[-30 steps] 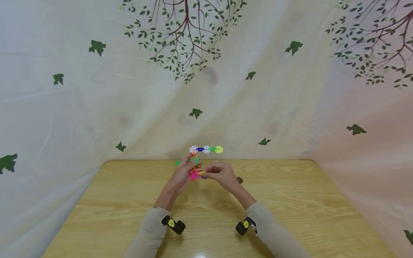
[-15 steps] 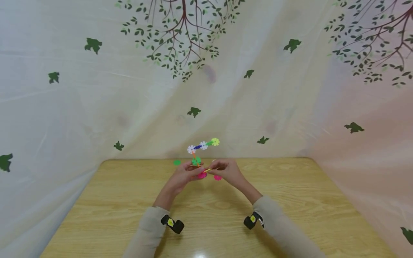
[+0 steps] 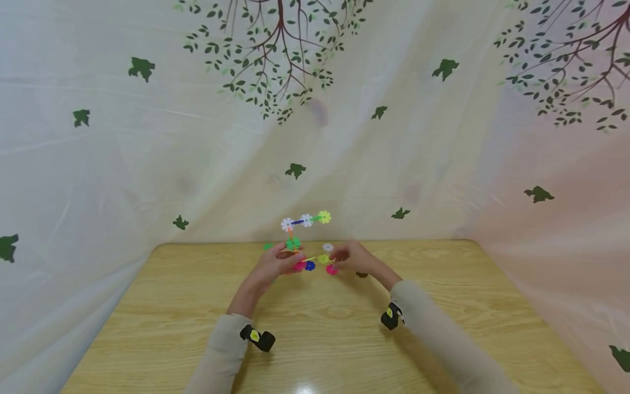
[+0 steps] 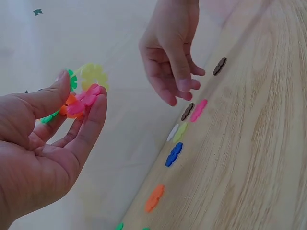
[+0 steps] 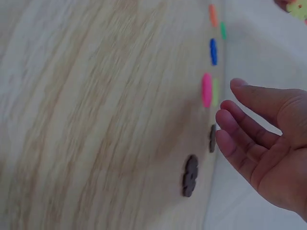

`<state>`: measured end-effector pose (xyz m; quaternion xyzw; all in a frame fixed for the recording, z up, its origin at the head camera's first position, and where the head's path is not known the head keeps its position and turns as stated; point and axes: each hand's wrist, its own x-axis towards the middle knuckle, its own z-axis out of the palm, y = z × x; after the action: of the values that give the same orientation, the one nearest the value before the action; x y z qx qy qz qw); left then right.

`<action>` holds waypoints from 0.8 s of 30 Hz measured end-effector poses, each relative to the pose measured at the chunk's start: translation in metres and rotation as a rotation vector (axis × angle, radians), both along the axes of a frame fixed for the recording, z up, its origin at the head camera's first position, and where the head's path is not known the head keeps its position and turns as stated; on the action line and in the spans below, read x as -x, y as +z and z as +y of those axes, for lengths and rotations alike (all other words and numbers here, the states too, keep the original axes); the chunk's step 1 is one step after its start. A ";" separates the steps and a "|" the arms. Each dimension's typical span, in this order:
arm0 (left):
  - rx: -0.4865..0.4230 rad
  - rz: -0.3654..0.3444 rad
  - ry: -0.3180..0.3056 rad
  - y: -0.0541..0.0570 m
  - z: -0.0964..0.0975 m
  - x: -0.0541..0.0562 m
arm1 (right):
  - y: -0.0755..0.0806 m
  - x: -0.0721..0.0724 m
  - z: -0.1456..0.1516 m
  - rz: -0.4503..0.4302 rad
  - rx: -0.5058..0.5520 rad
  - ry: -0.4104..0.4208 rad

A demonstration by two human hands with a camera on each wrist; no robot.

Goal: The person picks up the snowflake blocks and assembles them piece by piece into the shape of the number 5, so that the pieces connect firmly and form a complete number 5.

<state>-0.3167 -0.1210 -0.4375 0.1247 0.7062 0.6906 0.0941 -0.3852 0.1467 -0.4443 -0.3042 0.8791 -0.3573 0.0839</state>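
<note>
My left hand [image 3: 267, 269] holds up a chain of flower-shaped interlocking discs, its thumb and fingers pinching a pink disc [image 4: 88, 98] at the lower end. A yellow disc [image 4: 93, 75] joins on beside the pink one. From there the chain rises past a green disc [image 3: 293, 243] to a white disc [image 3: 287, 224], then runs right to a yellow-green disc [image 3: 324, 217]. With nothing in its fingers, my right hand [image 5: 278, 139] hovers over the loose discs, fingers loosely bent and thumb apart. The nearest are a loose pink disc [image 5: 206, 90] and a brown disc [image 5: 212, 138].
Loose discs lie spread across the wooden table [image 3: 315, 323] toward its far side, among them a blue one [image 4: 174, 154], an orange one [image 4: 154, 198] and another brown one [image 5: 190, 175]. A pale printed cloth [image 3: 236, 164] hangs behind the table.
My right hand has let go of the yellow disc, which stays on the chain, and has moved right. My left hand has shifted slightly left with the chain.
</note>
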 end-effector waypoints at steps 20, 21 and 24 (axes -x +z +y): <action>-0.012 -0.001 -0.018 0.002 -0.010 0.001 | -0.015 0.003 0.001 -0.137 0.062 -0.093; -0.016 -0.004 -0.019 0.002 -0.010 0.001 | -0.013 0.001 0.001 -0.152 0.096 -0.104; -0.029 -0.005 -0.022 0.002 -0.011 0.001 | -0.006 -0.005 -0.001 -0.193 0.228 -0.136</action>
<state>-0.3180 -0.1318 -0.4351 0.1322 0.6946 0.6998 0.1016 -0.3802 0.1453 -0.4508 -0.2157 0.8392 -0.4873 0.1084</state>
